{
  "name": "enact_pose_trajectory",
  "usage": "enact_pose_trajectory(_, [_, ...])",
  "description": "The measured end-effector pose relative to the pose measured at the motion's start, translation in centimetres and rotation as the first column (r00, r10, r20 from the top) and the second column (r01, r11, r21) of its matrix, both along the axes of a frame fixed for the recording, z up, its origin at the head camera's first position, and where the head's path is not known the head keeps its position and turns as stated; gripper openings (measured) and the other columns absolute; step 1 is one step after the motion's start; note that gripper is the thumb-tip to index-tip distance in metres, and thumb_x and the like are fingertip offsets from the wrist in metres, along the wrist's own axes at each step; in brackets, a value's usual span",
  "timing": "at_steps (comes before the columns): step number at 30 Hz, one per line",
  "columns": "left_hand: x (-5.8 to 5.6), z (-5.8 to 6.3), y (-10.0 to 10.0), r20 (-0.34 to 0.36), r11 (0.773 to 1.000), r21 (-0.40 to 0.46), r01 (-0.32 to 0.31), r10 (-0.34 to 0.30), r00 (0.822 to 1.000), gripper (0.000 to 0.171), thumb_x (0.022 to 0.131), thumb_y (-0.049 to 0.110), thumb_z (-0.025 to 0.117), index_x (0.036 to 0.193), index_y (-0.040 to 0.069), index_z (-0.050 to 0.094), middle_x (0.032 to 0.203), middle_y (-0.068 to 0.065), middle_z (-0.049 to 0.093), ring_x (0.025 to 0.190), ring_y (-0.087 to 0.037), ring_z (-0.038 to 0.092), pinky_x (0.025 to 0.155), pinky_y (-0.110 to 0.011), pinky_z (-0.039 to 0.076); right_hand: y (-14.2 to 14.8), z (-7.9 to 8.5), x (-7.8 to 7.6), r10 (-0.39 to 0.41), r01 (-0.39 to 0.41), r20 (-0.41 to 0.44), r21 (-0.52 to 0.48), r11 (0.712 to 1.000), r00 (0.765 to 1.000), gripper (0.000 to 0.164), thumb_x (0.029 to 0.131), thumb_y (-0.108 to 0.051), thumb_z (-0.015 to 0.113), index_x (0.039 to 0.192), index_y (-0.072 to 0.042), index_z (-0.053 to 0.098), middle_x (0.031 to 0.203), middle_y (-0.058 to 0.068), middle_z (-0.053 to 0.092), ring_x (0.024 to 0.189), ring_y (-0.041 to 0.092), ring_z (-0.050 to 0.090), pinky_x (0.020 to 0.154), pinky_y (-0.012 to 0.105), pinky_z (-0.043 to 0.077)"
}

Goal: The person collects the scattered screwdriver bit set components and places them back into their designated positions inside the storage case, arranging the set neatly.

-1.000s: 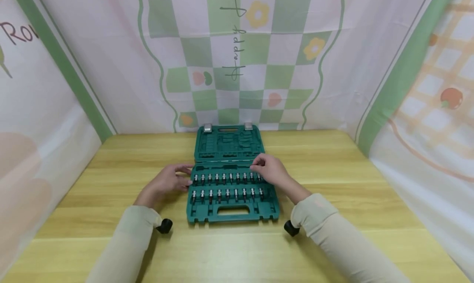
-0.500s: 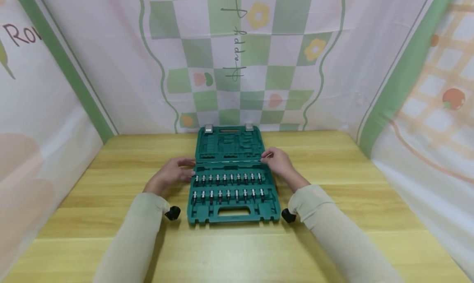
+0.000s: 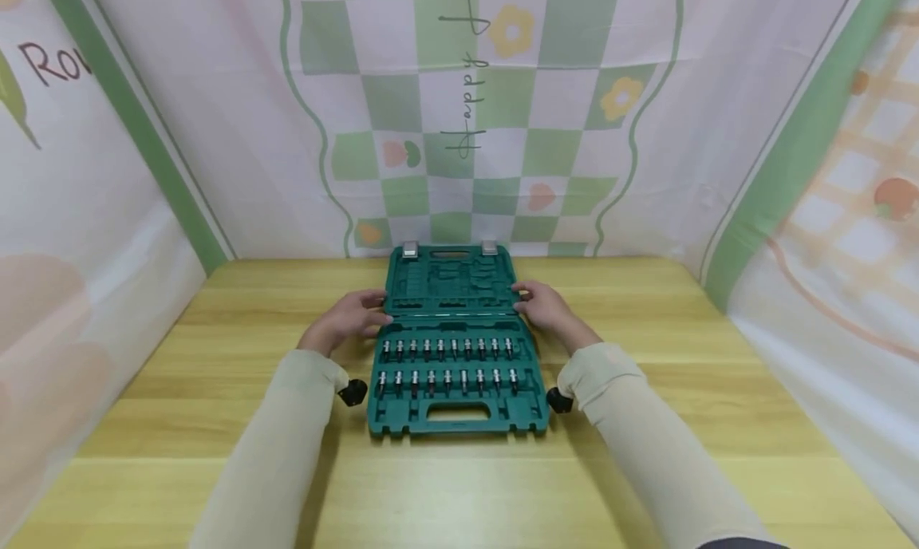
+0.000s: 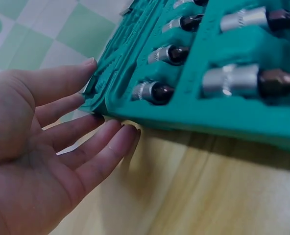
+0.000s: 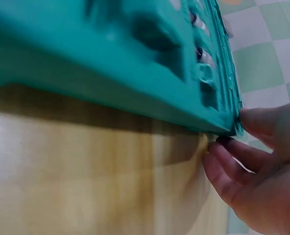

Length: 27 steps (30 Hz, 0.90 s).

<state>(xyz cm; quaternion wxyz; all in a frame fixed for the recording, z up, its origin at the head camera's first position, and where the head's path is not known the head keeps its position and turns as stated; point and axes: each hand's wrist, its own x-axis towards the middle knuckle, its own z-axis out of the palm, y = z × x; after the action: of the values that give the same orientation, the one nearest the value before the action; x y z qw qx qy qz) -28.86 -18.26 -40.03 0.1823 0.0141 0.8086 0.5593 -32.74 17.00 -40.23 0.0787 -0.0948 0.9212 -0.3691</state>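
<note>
A green plastic socket bit case (image 3: 459, 321) lies unfolded on the table, its lid (image 3: 451, 282) at the far side. Two rows of silver-and-dark bit sockets (image 3: 447, 377) sit in the near half. At the left edge by the hinge is my left hand (image 3: 350, 316); in the left wrist view its thumb touches the lid's rim and the other fingers extend loosely below the edge. My right hand (image 3: 544, 306) is at the opposite edge, thumb against the lid side in the right wrist view, other fingers beneath the corner. Neither hand is curled around the case.
The wood-grain table (image 3: 459, 493) extends around the case. Behind it hangs a checked green-and-white cloth (image 3: 495, 134), close to the lid's far edge. More printed cloth (image 3: 108, 174) closes off both sides. A black wrist camera (image 3: 353, 392) shows at the left cuff.
Both hands have slid away from me along the case's sides toward the lid. The right hand has left the bit rows for the right edge. The case remains unfolded.
</note>
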Motion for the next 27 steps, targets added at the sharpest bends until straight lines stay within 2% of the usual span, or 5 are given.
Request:
enact_pose_trajectory(6, [-0.5, 0.6, 0.4, 0.013, 0.999, 0.022, 0.029, -0.029, 0.999, 0.069, 0.095, 0.009, 0.063, 0.153, 0.004, 0.026, 0.155, -0.02, 0.025, 0.127, -0.036, 0.048, 0.106, -0.046, 0.038, 0.2, 0.2, -0.7, 0.099, -0.096, 0.053, -0.045, 0.994, 0.994, 0.046, 0.099, 0.002, 0.047, 0.144, 0.007, 0.039, 0.145, 0.031, 0.037, 0.133, 0.045, 0.035, 0.106, 0.052, 0.036])
enact_pose_trajectory(10, [-0.5, 1.0, 0.5, 0.02, 0.998, 0.042, 0.054, -0.055, 0.998, 0.068, 0.095, 0.007, 0.061, 0.153, 0.004, 0.025, 0.156, -0.022, 0.02, 0.127, -0.038, 0.047, 0.105, -0.046, 0.04, 0.3, 0.1, -0.8, 0.132, -0.131, 0.039, -0.024, 0.991, 0.99, 0.048, 0.097, 0.005, 0.047, 0.144, 0.007, 0.037, 0.144, 0.033, 0.037, 0.133, 0.045, 0.035, 0.106, 0.052, 0.036])
enact_pose_trajectory(19, [-0.7, 1.3, 0.0, 0.002, 0.995, 0.096, 0.036, -0.036, 0.999, 0.068, 0.093, 0.003, 0.061, 0.152, 0.001, 0.027, 0.153, -0.026, 0.023, 0.129, -0.038, 0.042, 0.108, -0.047, 0.036, -0.3, 0.0, -0.7, 0.045, -0.045, -0.029, 0.004, 0.999, 0.999, 0.057, 0.093, 0.007, 0.056, 0.147, -0.002, 0.039, 0.134, 0.029, 0.051, 0.124, 0.04, 0.048, 0.095, 0.049, 0.047])
enact_pose_trajectory(22, [-1.1, 1.3, -0.2, 0.009, 0.985, 0.171, 0.014, -0.016, 1.0, 0.069, 0.093, -0.001, 0.059, 0.152, 0.0, 0.024, 0.152, -0.026, 0.026, 0.129, -0.039, 0.043, 0.108, -0.047, 0.036, -0.3, 0.0, -0.9, 0.006, -0.006, -0.054, -0.002, 1.0, 0.999, 0.065, 0.089, 0.009, 0.061, 0.148, -0.007, 0.038, 0.129, 0.026, 0.054, 0.117, 0.038, 0.054, 0.09, 0.047, 0.05])
enact_pose_trajectory(27, [-1.3, 1.5, -0.1, 0.02, 0.957, 0.287, -0.044, 0.04, 0.999, 0.068, 0.093, -0.009, 0.054, 0.152, -0.001, 0.023, 0.15, -0.027, 0.03, 0.129, -0.039, 0.044, 0.107, -0.047, 0.036, -0.3, 0.3, -1.0, -0.028, 0.025, -0.121, -0.024, 0.999, 0.992, 0.085, 0.081, 0.014, 0.066, 0.153, -0.013, 0.031, 0.123, 0.024, 0.057, 0.095, 0.033, 0.063, 0.071, 0.038, 0.054])
